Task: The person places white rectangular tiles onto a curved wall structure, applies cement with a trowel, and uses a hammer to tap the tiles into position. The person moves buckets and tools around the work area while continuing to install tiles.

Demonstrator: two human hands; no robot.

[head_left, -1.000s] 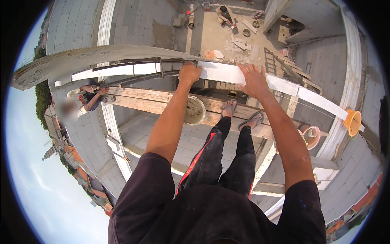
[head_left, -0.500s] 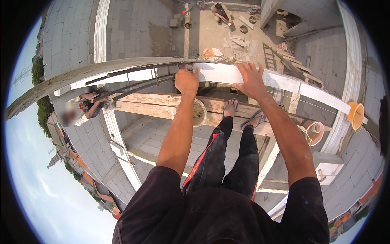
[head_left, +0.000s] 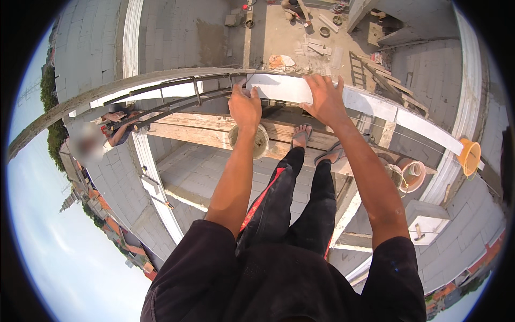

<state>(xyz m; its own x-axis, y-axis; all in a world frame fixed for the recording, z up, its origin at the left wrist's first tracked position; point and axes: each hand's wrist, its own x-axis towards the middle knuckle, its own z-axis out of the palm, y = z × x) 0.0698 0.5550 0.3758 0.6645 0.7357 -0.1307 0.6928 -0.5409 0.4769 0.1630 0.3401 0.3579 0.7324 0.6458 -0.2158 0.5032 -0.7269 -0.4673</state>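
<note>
Both hands are at a long pale lightweight block (head_left: 279, 89) in a row along the top of a beam. My left hand (head_left: 245, 106) closes round its left end, thumb on the near face and fingers partly hidden behind. Over the block's right part, my right hand (head_left: 325, 102) hooks its fingers across the top edge, with the thumb on the near face. Dark steel reinforcing bars (head_left: 177, 95), tied with hoops, run leftward from beside my left hand. To the right of my right hand, more white blocks (head_left: 370, 104) continue the row.
My sandalled feet stand on wooden planks (head_left: 188, 124) high above a floor. A mortar bucket (head_left: 259, 142) is by my left forearm; an orange bucket (head_left: 470, 157) and a pink bucket (head_left: 412, 176) are at right. One co-worker (head_left: 115, 129) is at left, another (head_left: 295, 11) below.
My left hand has shifted slightly, its thumb now lower at the block's end. My right hand has moved a little left and stays on the block. The whole view has tilted slightly.
</note>
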